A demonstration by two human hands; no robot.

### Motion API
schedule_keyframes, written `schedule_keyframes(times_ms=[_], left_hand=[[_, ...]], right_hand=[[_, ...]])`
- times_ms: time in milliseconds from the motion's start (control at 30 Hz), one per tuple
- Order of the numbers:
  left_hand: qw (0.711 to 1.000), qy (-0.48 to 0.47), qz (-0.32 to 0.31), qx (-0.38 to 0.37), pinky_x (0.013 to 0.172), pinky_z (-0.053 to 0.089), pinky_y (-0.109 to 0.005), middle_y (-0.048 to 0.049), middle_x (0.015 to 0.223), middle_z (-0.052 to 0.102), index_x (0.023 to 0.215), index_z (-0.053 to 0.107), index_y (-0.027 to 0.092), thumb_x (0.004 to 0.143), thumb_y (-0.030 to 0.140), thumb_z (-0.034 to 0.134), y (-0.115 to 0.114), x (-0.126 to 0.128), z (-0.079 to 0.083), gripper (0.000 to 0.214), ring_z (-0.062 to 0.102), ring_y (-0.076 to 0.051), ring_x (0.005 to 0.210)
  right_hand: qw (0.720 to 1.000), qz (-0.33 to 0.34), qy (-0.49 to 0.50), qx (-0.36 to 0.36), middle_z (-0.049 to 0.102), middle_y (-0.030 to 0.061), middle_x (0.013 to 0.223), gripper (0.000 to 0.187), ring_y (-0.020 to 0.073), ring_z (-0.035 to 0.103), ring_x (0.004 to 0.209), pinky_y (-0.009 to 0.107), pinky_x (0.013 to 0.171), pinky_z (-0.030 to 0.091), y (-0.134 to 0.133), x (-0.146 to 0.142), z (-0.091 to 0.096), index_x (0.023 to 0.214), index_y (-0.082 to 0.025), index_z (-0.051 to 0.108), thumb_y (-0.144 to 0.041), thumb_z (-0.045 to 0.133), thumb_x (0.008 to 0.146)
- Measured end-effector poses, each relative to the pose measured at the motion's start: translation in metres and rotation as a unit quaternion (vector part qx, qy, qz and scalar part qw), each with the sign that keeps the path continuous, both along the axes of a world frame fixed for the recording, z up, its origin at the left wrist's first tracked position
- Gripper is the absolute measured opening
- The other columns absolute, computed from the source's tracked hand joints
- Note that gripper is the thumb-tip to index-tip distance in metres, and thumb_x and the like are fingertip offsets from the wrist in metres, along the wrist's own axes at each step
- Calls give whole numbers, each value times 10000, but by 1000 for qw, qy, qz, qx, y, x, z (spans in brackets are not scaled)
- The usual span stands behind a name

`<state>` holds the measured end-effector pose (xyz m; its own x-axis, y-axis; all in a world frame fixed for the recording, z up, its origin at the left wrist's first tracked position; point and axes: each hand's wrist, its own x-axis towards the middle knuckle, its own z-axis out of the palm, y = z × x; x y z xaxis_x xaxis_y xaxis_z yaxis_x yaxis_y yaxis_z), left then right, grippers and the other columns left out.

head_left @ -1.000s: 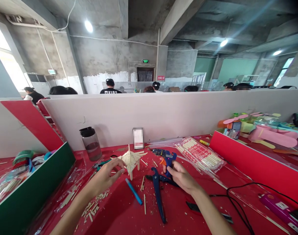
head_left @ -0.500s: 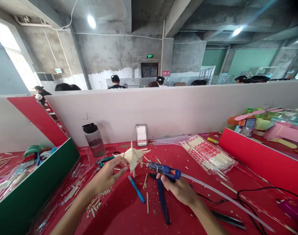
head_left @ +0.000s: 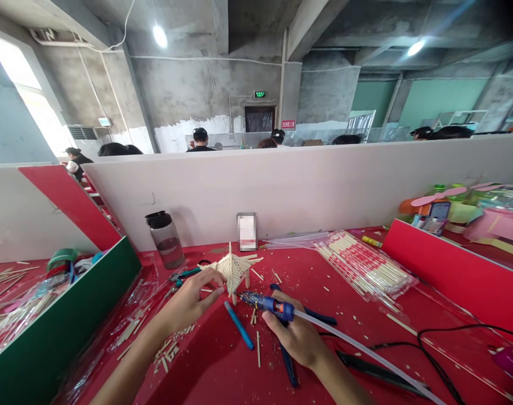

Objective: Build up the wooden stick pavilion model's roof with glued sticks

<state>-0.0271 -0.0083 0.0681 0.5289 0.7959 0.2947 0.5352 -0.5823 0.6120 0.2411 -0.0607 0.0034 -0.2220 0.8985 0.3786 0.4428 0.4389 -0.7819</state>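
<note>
A small star-like model of pale wooden sticks (head_left: 234, 270) stands on the red table, its points spread and one sticking up. My left hand (head_left: 199, 295) is at its left side, fingers curled against its edge, thumb a little below; the fingertips' contact is partly hidden. In my right hand (head_left: 296, 332) is a blue hot glue gun (head_left: 265, 304), a long clear glue stick (head_left: 358, 346) trailing from its back. Its nozzle points left, at the model's lower part. A blue marker-like pen (head_left: 239, 326) lies below the model. Under my right hand lies a blue-handled tool (head_left: 288, 363), partly covered.
Bundles of wrapped sticks (head_left: 366, 267) lie right of centre. A water bottle (head_left: 166, 242) and a small upright blurred card or screen (head_left: 247, 232) stand near the white partition (head_left: 282, 185). Stick scraps (head_left: 167, 354) litter the left. A black cable (head_left: 429, 360) runs at right.
My right hand has brought the glue gun left and slightly down, its nozzle now at the model's lower part. My left hand stays at the model. The view has shifted slightly.
</note>
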Motion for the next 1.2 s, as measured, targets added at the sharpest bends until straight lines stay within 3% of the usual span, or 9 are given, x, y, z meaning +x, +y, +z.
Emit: schedule_keyframes(times_ms=[833,1200], left_hand=[[1000,3,-9,9,866,463,-291,-50,1049,660,916,571,213,1014,307,496,1,-2,-3,155,614,-181,947],[1000,1,-8,12,876,467,-290,-51,1056,663,915,577,213,1016,310,497,2,-3,-4,161,620,-177,959]], right_hand=[[999,-7,-1,32,619,9,783,347,178,618,750,280,723,472,1,-4,-3,779,-220,584,-463,472,1001],[999,-37,-4,31,670,29,789,369,217,647,783,292,728,507,0,0,-5,805,-252,648,-525,469,978]])
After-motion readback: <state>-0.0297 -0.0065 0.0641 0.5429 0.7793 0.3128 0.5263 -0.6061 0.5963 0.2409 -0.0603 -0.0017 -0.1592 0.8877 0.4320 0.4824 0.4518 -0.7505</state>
